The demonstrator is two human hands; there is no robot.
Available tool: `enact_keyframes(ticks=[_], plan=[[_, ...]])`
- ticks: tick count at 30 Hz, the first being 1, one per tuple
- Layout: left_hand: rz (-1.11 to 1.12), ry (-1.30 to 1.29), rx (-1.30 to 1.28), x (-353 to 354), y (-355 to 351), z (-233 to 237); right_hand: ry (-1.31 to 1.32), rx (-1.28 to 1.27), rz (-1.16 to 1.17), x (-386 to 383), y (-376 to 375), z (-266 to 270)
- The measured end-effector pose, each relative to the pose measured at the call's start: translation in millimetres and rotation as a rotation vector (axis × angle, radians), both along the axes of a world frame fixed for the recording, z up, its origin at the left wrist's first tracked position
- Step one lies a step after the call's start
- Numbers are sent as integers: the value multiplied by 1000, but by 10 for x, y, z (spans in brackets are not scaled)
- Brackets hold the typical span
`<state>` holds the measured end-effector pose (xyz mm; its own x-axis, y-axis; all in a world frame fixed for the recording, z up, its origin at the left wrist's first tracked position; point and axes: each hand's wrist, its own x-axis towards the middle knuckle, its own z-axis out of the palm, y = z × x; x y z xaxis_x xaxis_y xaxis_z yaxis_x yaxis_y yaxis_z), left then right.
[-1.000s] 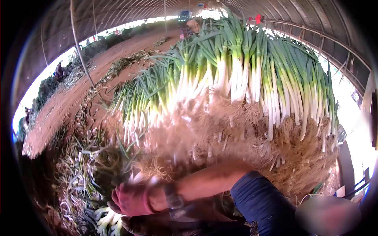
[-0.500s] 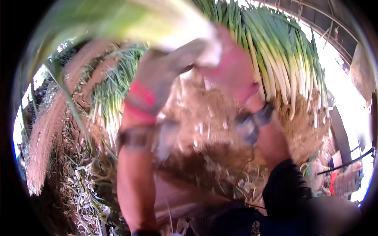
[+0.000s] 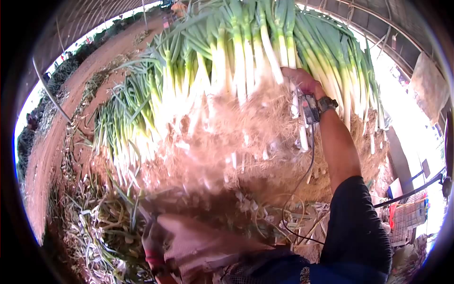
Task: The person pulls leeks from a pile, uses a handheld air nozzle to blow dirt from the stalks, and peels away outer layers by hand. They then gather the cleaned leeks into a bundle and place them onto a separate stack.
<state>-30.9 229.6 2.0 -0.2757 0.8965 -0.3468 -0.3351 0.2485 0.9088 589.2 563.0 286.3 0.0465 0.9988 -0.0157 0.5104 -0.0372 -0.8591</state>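
Note:
A dense row of leeks (image 3: 222, 61) stands upright across the middle, green leaves on top, white stalks and tangled roots below. My right hand (image 3: 302, 81) is at the root end of one leek (image 3: 270, 52), its fingers closed by the white stalk. A small device (image 3: 310, 109) with a cable is strapped at my right wrist. Low on the left, my left hand (image 3: 155, 236) in a grey glove with a red cuff is blurred beside loose leaves (image 3: 135, 206); its fingers are unclear.
Stripped leaves and scraps (image 3: 99, 227) cover the ground at the lower left. A dirt path (image 3: 52, 156) runs along the left side. At the right are a plastic crate (image 3: 409, 215) and a black hose (image 3: 406, 195). The cable hangs in a loop below my right wrist.
Both hands were raised together at a large blurred leek. My left hand has dropped to the lower left, my right hand has moved to the row, and that leek is no longer in front of me.

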Motion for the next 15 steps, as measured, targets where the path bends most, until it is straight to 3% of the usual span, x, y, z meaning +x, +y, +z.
enact_keyframes(ticks=[4, 6, 9, 11, 15], plan=[[73, -114, -54, -413, -598, -466, -184, 117, -212, -51, -55, -32], [285, -134, -177, -350, -718, -537, -203, 151, -241, -88, -79, -78], [159, -287, -180, -574, -908, -964, -164, 129, -206, -128, -101, -112], [152, -239, -208, -467, -970, -990, -189, 206, -315, -244, -181, -75], [169, -165, -244, -241, -1013, -1032, -284, 339, -250, -330, -307, 132]])
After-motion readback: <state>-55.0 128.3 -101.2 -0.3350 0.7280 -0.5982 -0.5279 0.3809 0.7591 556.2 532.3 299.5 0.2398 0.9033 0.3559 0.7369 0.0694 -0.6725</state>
